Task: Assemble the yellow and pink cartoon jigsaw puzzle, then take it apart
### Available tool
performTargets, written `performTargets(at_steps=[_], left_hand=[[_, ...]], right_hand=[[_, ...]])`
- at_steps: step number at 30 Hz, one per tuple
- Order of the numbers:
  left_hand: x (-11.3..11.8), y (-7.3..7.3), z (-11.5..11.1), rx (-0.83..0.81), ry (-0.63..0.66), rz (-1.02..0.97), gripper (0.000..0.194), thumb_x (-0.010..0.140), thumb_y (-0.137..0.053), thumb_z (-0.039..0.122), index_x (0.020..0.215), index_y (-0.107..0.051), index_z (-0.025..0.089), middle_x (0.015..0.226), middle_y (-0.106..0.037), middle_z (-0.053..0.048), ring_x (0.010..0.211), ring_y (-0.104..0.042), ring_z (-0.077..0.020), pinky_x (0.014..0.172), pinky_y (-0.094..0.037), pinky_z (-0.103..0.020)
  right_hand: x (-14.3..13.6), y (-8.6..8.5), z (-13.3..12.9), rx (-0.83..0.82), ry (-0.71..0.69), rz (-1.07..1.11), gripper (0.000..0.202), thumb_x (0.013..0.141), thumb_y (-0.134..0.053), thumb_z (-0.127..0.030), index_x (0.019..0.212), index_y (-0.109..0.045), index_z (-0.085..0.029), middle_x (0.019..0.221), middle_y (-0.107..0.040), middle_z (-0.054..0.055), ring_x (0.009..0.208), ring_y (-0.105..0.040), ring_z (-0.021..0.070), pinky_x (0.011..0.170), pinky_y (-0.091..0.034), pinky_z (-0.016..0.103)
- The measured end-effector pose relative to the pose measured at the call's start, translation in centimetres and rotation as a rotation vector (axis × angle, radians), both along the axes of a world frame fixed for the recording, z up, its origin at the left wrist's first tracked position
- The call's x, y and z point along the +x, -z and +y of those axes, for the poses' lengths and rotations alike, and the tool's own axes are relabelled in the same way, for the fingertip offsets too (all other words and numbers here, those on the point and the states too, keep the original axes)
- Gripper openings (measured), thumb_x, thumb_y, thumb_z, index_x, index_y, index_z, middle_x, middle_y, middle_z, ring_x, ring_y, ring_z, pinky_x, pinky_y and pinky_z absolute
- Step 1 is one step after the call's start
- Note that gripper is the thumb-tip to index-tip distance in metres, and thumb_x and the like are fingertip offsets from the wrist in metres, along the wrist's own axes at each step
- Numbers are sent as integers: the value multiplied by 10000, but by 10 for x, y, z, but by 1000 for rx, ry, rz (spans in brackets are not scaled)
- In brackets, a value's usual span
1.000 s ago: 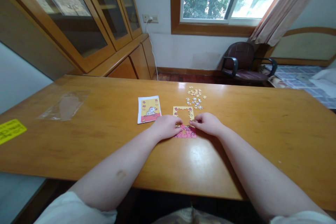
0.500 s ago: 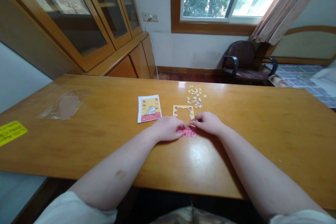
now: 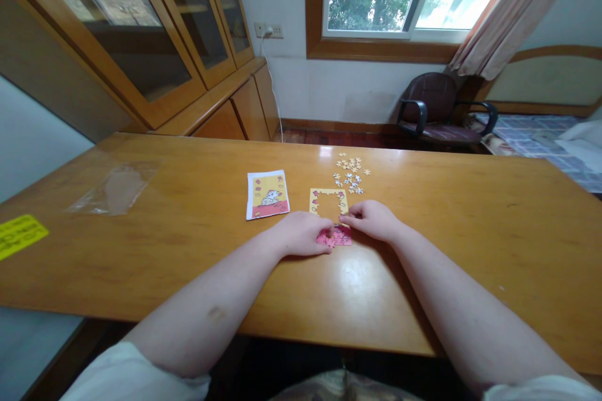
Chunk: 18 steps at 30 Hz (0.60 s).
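A partly assembled jigsaw puzzle (image 3: 345,236) lies on the table, with a yellow border around an open middle and a pink lower section. My left hand (image 3: 303,234) curls over the lower left of the pink section, thumb and fingers gripping pieces there and partly covering them. At the right edge of the puzzle, my right hand (image 3: 374,220) has its thumb and fingertips pinched together on the border. Just beyond, loose puzzle pieces (image 3: 350,165) are scattered, some beige side up. A picture card (image 3: 268,195) showing a white animal on yellow and pink lies left of the puzzle.
The wooden table (image 3: 197,200) carries a clear plastic bag (image 3: 117,188) on the left and a yellow label (image 3: 22,235) at its left edge. Behind stand a glass-door cabinet (image 3: 202,75) and an office chair (image 3: 433,106).
My left thumb has shifted toward me and apart from its fingers, and the pink pieces at the lower left look slightly displaced. My right hand has stayed put.
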<state>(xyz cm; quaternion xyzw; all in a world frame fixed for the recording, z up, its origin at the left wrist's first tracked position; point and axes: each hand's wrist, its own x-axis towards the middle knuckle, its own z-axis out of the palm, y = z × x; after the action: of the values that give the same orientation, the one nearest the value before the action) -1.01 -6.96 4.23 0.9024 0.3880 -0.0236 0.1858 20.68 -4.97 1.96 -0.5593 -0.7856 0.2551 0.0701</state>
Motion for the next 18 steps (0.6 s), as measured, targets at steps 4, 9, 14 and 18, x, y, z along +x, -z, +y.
performTargets(at_steps=[4,9,14,18], left_hand=[[0,2,0,-3,26,-2,222,781,-589,424,915,-656,259,819,-691,-2,718,-627,-180,550,-355,-255],[-3,2,0,-32,67,-30,237,826,-527,346,1014,-663,299,858,-704,2,745,-637,-180,589,-388,-256],[-4,-2,-2,-3,13,-36,311,816,-495,261,1099,-617,299,913,-705,-4,761,-640,-183,616,-408,-258],[0,-3,-3,-9,-27,5,321,765,-588,424,1037,-609,256,875,-695,-23,749,-640,-208,591,-409,-269]], right_hand=[[0,-1,0,7,-1,-8,484,800,-500,-607,553,-549,-194,503,-479,-27,497,-370,104,516,-228,265],[0,-1,0,2,5,-9,488,795,-500,-616,552,-542,-195,504,-481,-27,497,-371,104,517,-231,261],[0,0,1,-4,0,-8,478,784,-517,-607,552,-554,-190,510,-499,-20,495,-385,103,512,-233,256],[0,0,1,0,-7,-4,478,785,-517,-606,552,-552,-190,506,-497,-20,486,-378,102,503,-233,252]])
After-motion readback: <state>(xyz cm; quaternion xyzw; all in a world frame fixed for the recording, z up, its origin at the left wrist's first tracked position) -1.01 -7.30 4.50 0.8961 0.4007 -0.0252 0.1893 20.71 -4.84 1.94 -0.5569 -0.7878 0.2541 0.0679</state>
